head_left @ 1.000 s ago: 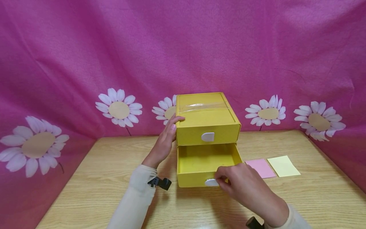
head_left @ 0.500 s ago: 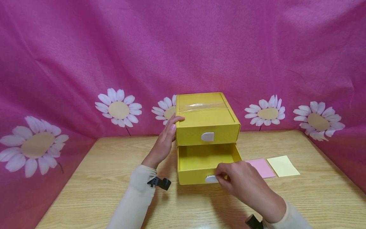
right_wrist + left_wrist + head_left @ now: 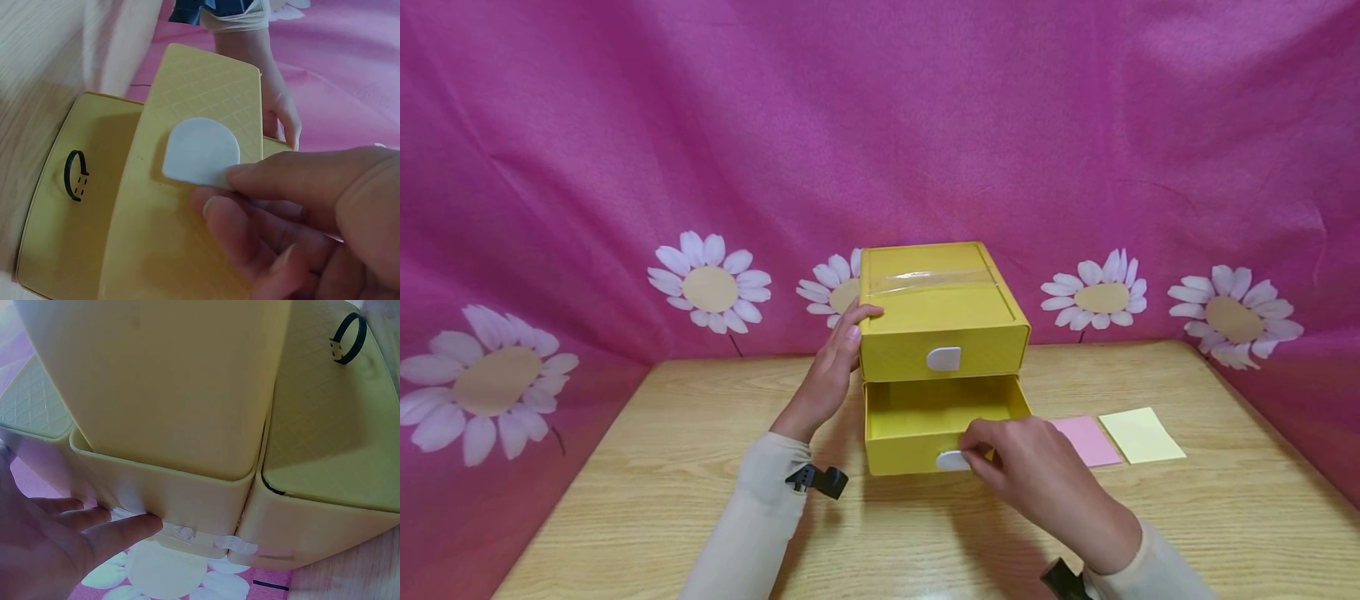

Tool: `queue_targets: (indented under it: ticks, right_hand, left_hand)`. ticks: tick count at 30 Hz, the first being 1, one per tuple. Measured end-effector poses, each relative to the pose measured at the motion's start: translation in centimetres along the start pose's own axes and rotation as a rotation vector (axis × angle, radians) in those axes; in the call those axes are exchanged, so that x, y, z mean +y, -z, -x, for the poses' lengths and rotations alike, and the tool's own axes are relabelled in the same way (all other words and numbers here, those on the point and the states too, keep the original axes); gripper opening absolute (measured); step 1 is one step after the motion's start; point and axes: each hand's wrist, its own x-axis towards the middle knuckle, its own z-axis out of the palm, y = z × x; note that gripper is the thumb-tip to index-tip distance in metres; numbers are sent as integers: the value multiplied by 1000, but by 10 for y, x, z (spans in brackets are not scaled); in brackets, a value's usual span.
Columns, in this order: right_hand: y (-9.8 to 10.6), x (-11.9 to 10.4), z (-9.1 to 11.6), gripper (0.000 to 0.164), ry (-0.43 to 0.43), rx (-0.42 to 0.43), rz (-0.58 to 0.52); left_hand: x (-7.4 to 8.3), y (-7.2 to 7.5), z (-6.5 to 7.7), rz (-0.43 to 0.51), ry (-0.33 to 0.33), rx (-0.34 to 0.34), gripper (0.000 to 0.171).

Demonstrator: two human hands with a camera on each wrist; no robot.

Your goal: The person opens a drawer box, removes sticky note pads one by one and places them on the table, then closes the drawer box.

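Drawer (image 3: 901,454), lower of two, sits partly pulled out of the yellow cabinet (image 3: 925,308). Right hand (image 3: 1048,479) pinches its white tab (image 3: 950,460) between thumb and curled fingers, at the tab's right edge as seen from the head. Drawer body runs back from the fingertips, away from the person, its rear inside the cabinet; the right hand hides part of the front's right side. Left hand (image 3: 827,379) is unclenched, extended fingers against the cabinet's left side, one fingertip over the top edge. Judgement: keep the left hand braced and guide the drawer straight and level; the off-centre pinch could skew it. Pink pad (image 3: 1088,442) and pale yellow pad (image 3: 1142,435) lie right of the drawer on the table (image 3: 700,467).
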Motion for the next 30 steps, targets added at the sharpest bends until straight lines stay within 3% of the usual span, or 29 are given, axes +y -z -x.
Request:
queue_targets:
  ticks: [16,30]
  right_hand:
    - [-3,5,-4,12,-32,0,-26]
    - [-10,11,-7,11,-18,55,-22]
  left_hand:
    - [0,-1,0,9,-5,-7,42]
    - [1,-1,0,12,-10,1,41]
